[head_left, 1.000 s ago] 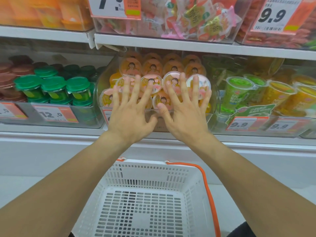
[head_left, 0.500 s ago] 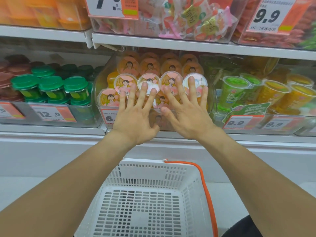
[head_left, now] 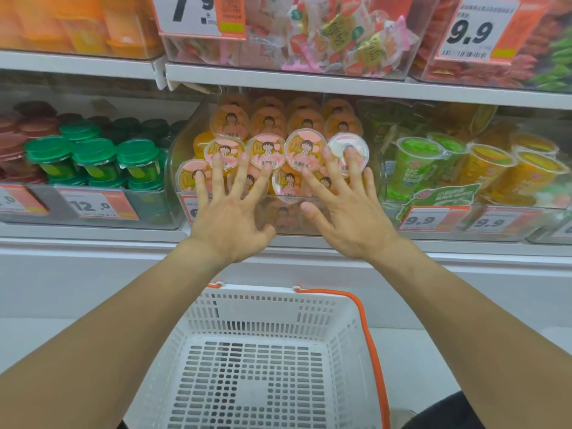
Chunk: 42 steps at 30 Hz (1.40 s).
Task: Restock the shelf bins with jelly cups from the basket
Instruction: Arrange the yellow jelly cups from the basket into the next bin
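Head view looks down past two bare forearms at a shop shelf. Both hands are spread flat, fingers straight and apart, against the front of a clear bin [head_left: 185,144] packed with jelly cups [head_left: 305,151]. The left hand [head_left: 229,218] has its fingertips on the lower front cups, the little finger near a pink-lidded cup at the bin's left corner. The right hand [head_left: 349,218] reaches a little higher, two fingers lying over a pale-lidded cup [head_left: 348,148] at the right end of the front row. Neither hand grips anything; the thumbs point toward each other, apart, over the bin's front edge.

The cups stand stacked in rows, lids tilted forward, with orange ones behind the pink ones.

Below the hands, a white basket [head_left: 263,308] with an orange handle [head_left: 368,335] sits just in front of the shelf base, its slotted floor bare.

To the left is a bin of green-lidded cups [head_left: 93,156] with a tag reading 12.0 [head_left: 93,205]. To the right are green and yellow drink cups [head_left: 414,162] behind 9.9 tags [head_left: 424,219]. The shelf above carries wrapped sweets [head_left: 340,29].
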Motion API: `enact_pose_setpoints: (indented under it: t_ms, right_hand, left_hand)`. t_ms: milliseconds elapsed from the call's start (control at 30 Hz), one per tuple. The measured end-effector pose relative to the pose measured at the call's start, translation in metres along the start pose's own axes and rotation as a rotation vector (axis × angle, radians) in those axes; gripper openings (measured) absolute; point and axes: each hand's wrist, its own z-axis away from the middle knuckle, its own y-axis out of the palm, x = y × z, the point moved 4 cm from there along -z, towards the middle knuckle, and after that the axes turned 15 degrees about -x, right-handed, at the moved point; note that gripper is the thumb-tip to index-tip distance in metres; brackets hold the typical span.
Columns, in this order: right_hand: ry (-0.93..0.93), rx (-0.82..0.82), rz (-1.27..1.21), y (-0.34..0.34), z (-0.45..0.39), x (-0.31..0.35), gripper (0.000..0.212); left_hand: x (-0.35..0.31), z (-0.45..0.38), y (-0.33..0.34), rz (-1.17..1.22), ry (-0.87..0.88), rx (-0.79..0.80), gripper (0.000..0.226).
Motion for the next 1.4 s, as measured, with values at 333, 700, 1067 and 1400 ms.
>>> enact_pose_setpoints:
  t_ms: [333, 700, 1067, 1400]
  right_hand:
    - [0.246, -0.02, 0.147, -0.004, 0.041, 0.01, 0.079]
    - [0.25, 0.032, 0.065, -0.014, 0.043, 0.004, 0.078]
    - [0.005, -0.171, -0.143, -0.024, 0.022, 0.047, 0.052]
    - [0.106, -0.045, -0.202, 0.005, -0.014, 0.074, 0.069]
  left_hand:
    - [0.013, 0.019, -0.011, -0.105, -0.321, -0.055, 0.102]
    - [0.025, 0.02, -0.009, -0.104, -0.29, 0.0, 0.096]
    - [0.0, 0.024, -0.028, 0.14, -0.079, -0.209, 0.068]
    - [-0.012, 0.012, -0.028, 0.169, -0.095, -0.202, 0.071]
